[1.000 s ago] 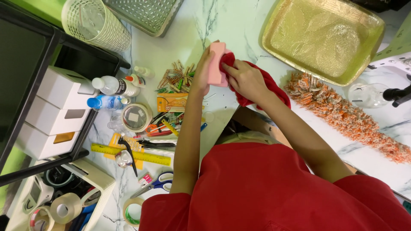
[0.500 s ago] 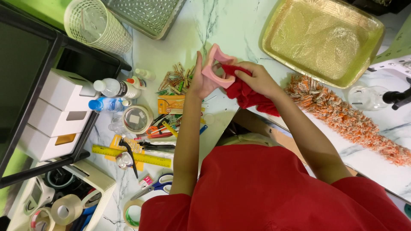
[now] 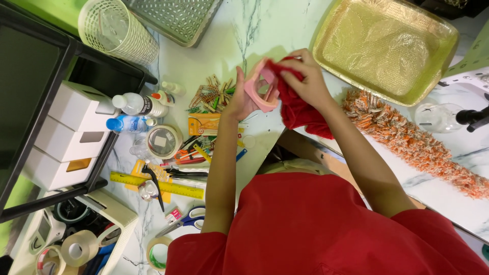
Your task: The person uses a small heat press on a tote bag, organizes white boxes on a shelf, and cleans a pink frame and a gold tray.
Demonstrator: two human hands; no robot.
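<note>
Your left hand [image 3: 239,99] grips the pink frame [image 3: 262,86] w/ fingers closed on its near edge, thumb up along the side. The frame stands tilted, its opening facing your right hand [image 3: 305,81]. That hand's fingers are pinched shut on the red cloth [image 3: 300,112], touching the frame's far rim from the other side. The cloth hangs below the fingers, toward you. Both hands are on it, above the marble table [image 3: 204,56], beside the gold tray [image 3: 331,35].

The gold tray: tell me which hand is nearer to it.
Right. The right hand, gripping the red cloth, sits just beside the gold tray near its edge. The left hand holds the pink frame, farther away.
</note>
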